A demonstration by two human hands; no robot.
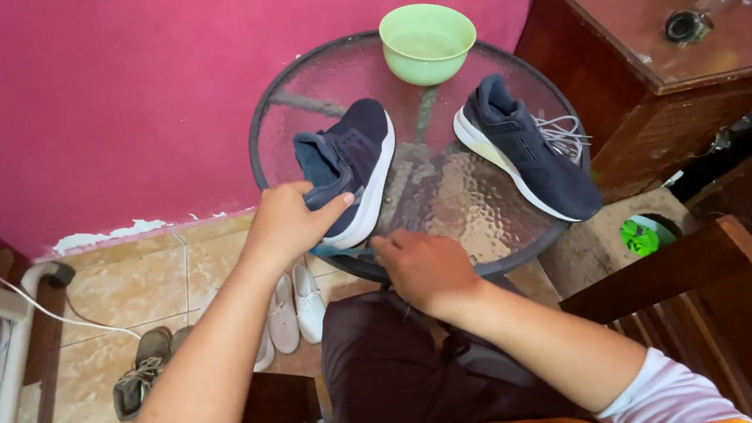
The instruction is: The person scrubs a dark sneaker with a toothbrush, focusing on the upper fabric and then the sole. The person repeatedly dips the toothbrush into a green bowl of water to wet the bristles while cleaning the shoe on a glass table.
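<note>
1. Fingers of the left hand (287,222) curl around the heel of the dark sneaker (354,168) on the glass table (450,193).
2. Right hand (423,268) rests loosely closed at the table's rim, holding nothing I can see.
3. Sneaker looks light and soft; the heel seems the firmest hold.

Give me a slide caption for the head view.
Left hand holds a navy sneaker on a round glass table; right hand rests at its edge.

The left hand (287,222) covered the heel of the dark navy sneaker with the white sole (350,169). The curled fingers of the right hand (423,267) stayed tucked out of sight, and the dark wooden cabinet (664,61) ran off the right edge.
</note>
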